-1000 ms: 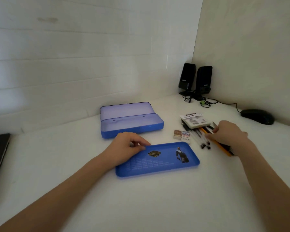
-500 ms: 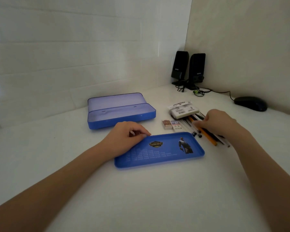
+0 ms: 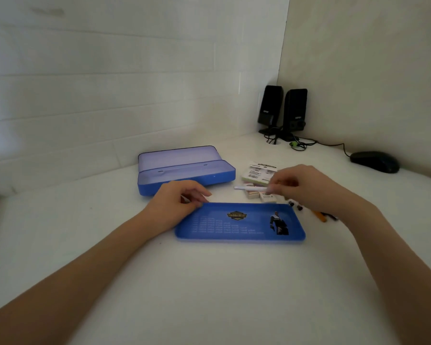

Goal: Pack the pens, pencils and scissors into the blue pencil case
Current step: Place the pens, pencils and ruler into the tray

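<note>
Nearest lies a flat blue tray on the white desk, printed with a badge and a small figure. The left hand rests at the tray's far left corner, fingers curled, tips touching the rim; whether it pinches anything there is not clear. The right hand hovers above the desk just past the tray's right end and pinches a pale pen between thumb and fingertips, the pen level and pointing left (its shape is blurred). Under that hand lie two small erasers, and to its right a few pens and an orange pencil poke out, mostly hidden by the wrist. Behind them sits a white labelled packet. Further back and left, the blue case stands open, lid leaning back, its inside looking bare. At the far corner stand two black speakers with tangled cables, and a black mouse lies to the right.
</note>
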A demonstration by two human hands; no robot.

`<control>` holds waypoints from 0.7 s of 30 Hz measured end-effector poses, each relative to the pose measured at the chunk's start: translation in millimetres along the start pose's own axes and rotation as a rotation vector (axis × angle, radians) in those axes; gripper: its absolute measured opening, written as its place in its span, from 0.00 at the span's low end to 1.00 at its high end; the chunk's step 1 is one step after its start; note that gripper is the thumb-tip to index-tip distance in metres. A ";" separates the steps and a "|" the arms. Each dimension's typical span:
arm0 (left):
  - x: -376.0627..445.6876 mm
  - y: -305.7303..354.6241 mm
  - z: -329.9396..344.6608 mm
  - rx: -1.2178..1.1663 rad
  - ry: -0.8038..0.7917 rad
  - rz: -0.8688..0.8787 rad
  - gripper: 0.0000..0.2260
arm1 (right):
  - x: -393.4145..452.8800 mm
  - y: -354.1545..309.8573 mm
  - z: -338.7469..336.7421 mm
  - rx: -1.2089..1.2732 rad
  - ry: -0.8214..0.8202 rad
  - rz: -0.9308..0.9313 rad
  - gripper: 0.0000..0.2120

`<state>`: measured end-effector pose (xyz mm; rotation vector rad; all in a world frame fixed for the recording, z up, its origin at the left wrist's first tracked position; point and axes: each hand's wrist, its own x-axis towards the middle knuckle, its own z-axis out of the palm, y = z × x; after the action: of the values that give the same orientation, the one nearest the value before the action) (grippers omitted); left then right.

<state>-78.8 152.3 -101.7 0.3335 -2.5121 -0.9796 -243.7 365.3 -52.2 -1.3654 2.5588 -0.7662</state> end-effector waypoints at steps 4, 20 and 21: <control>0.4 -0.1 -1.9 -0.080 -0.007 -0.023 0.08 | -2.3 -16.0 19.8 -0.038 -0.100 -0.176 0.10; 2.9 0.6 -1.0 -0.117 -0.102 0.009 0.11 | 11.9 -2.0 20.8 -0.254 0.491 0.041 0.07; 3.1 0.6 -1.1 -0.114 -0.104 0.008 0.12 | 12.2 9.0 12.8 -0.302 0.525 0.161 0.10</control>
<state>-81.1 151.0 -99.6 0.2438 -2.5333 -1.1595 -252.9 354.9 -66.3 -1.1176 3.2603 -0.8239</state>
